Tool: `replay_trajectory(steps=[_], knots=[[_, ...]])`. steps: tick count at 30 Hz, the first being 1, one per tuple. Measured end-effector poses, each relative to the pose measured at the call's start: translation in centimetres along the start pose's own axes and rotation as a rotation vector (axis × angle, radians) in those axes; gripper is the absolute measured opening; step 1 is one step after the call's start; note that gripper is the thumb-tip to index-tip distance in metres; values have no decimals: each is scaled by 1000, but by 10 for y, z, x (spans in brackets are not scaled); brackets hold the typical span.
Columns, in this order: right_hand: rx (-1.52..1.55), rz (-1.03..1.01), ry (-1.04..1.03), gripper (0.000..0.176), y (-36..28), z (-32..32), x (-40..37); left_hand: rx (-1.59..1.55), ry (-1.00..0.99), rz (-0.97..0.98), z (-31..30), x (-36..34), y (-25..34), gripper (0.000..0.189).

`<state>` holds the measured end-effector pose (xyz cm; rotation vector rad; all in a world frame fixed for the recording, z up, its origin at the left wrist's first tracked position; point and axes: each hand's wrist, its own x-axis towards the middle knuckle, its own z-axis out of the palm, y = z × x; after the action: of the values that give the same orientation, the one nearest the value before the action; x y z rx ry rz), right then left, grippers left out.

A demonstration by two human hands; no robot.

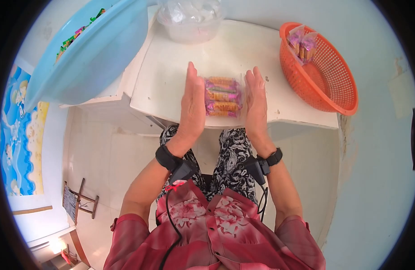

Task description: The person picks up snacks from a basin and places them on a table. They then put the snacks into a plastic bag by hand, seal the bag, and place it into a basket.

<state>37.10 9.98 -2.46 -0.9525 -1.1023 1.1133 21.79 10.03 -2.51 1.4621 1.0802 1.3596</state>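
Observation:
A clear plastic bag of wrapped snack sticks [222, 96], yellow-brown with purple and pink wrapping, lies near the front edge of the white table [164, 85]. My left hand [193, 105] stands on edge along its left side, fingers straight and together, palm facing inward. Along the right side, my right hand [256, 105] mirrors it with straight fingers. Neither hand is wrapped around the bag. Whether the palms touch its sides is hard to tell.
An orange perforated basket [347, 104] at the right holds similar bags [302, 47]. At the left, a large blue basin [113, 56] contains small green and pink packets [77, 33]. A translucent tub [191, 30] with plastic bags stands at the back. A folding stool [83, 200] is on the floor.

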Motion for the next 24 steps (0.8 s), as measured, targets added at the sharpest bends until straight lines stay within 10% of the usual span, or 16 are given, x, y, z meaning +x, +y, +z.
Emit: replay_trajectory(steps=[18, 24], knots=[[53, 35, 14, 76, -1, -6, -1, 42, -8, 6, 8, -6, -1, 72], [-73, -15, -40, 70, -10, -58, 7, 533, 33, 319, -16, -18, 3, 60]])
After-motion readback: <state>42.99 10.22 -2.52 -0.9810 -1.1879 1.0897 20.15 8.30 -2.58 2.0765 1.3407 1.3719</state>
